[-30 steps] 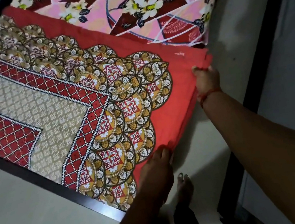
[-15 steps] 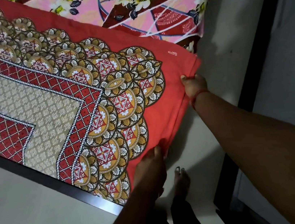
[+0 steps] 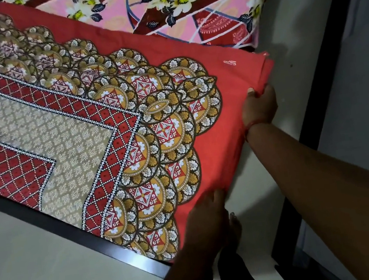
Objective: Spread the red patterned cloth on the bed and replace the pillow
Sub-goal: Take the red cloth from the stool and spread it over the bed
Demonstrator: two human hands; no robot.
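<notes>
Right hand (image 3: 259, 105) now has a grip on the red cloth (image 3: 218, 120) nearer its corner than a second ago; left hand (image 3: 207, 217) rests flat on the edge. Tucking continues, floral pillow (image 3: 183, 0) waits.

Floor (image 3: 44, 278): pale, smooth, plain grey-white, running along two sides of the bed.
Bed frame (image 3: 128, 254): dark, narrow edge, with a faint sheen on its lower stretch.
Dark strip (image 3: 325, 67): black upright band at right, running diagonally from top to bottom.
Wall panel (image 3: 363, 67): light grey, beyond the strip.
Light: dim, soft shadows on the floor.
</notes>
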